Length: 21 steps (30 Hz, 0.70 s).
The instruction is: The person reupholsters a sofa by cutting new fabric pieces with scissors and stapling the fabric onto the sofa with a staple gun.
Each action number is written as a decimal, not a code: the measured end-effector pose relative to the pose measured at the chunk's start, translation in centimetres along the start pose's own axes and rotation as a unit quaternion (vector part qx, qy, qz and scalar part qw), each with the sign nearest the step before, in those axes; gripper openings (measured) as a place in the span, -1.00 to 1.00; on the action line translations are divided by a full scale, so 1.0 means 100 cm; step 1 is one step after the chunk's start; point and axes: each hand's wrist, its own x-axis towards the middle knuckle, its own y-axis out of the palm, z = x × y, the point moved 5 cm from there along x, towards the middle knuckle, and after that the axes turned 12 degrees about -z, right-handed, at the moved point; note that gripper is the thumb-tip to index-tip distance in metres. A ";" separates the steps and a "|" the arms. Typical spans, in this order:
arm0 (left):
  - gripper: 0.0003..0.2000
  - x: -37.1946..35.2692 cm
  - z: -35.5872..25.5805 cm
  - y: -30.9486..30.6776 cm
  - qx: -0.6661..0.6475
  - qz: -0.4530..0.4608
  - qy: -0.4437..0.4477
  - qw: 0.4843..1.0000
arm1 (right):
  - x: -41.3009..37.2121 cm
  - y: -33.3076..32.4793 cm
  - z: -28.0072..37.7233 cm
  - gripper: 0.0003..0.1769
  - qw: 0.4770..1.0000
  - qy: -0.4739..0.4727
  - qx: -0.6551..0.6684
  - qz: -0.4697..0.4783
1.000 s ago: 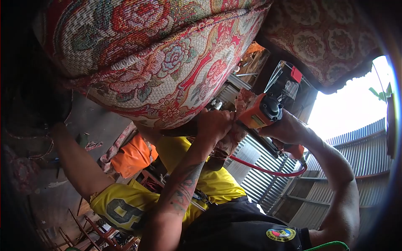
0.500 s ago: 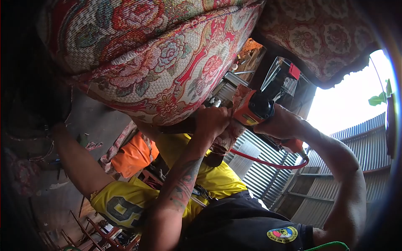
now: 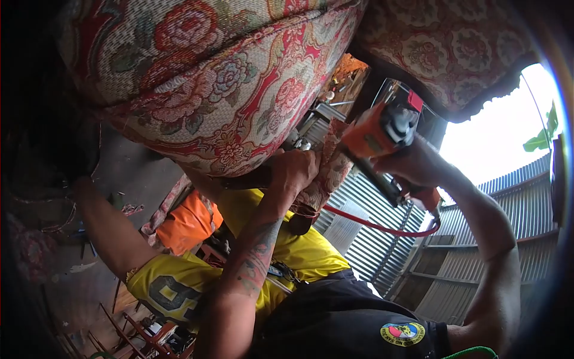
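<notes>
My right hand (image 3: 415, 164) is wrapped round the handle of an orange and black air staple gun (image 3: 382, 128), which is blurred by motion. A red air hose (image 3: 382, 227) runs from the handle's base. The gun's nose end is apart from my left hand. My left hand (image 3: 296, 170) is closed on floral upholstery fabric (image 3: 329, 170) beneath a padded seat; its fingertips are partly hidden. Just above it bulges the large cushioned piece (image 3: 239, 102), covered in red and cream flowered cloth with a seam across it.
Another flowered panel (image 3: 442, 54) hangs at the upper right. An orange bag (image 3: 191, 224) lies by my legs in yellow shorts (image 3: 179, 293). Corrugated metal walls (image 3: 502, 209) stand at the right. Wooden frames (image 3: 143, 335) and cloth scraps lie on the floor at the left.
The staple gun has lifted away from the fabric, up and to the right, with my right hand. My left hand has shifted slightly left, still at the cloth.
</notes>
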 end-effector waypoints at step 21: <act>-0.62 -0.001 -0.003 -0.024 -0.065 0.060 -0.093 0.992 | 0.004 0.055 -0.018 -0.61 0.990 0.007 -0.117 0.077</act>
